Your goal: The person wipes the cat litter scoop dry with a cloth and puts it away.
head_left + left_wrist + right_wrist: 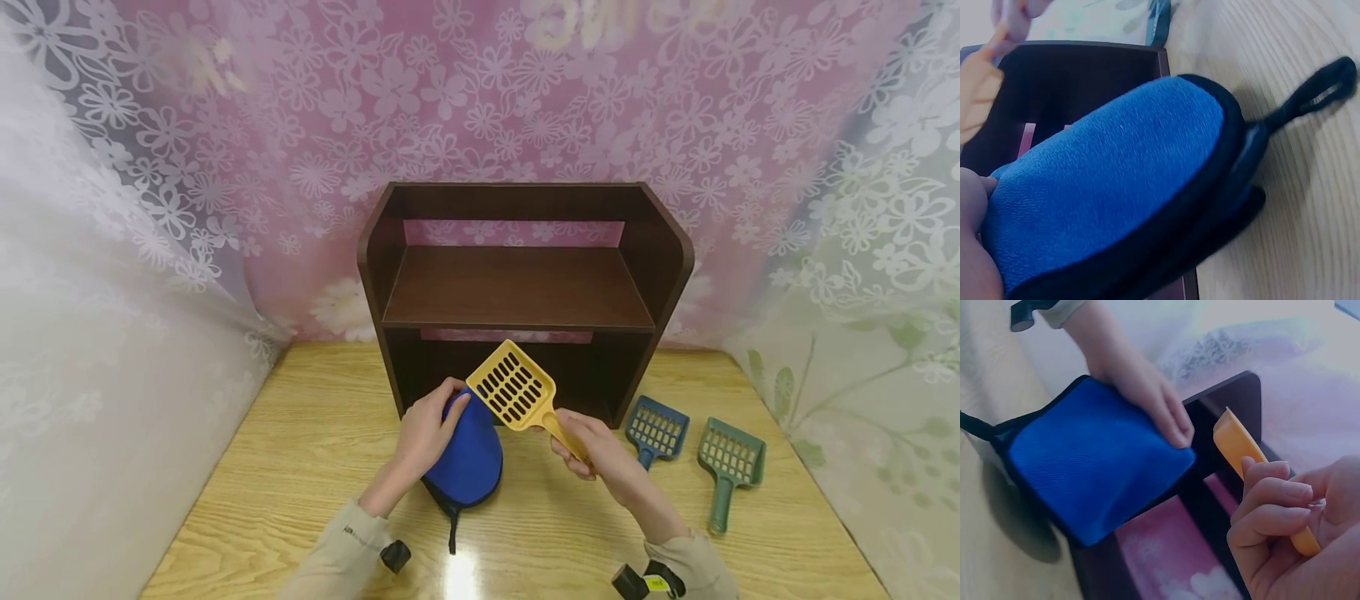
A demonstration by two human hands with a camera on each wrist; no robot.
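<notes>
My left hand (pixel 429 427) pinches the upper edge of a folded blue cloth (pixel 467 460) with black trim and a black hanging loop. In the left wrist view the cloth (pixel 1116 181) shows a fuzzy face and several folded layers. My right hand (pixel 600 454) grips the handle of a yellow slotted litter scoop (pixel 517 385), its slotted head raised toward the upper left. The scoop's corner overlaps the cloth's top edge in the head view. From the right wrist, the scoop (pixel 1235 444) appears edge-on, with curled fingers round its handle and the cloth (pixel 1097 462) to its left.
A dark brown two-tier shelf (pixel 517 287) stands on the wooden table (pixel 315 450) just beyond the hands. Right of it lie a blue slotted scoop (pixel 657 427) and a green slotted scoop (pixel 731 458). Flowered curtains (pixel 480 100) enclose the back and sides.
</notes>
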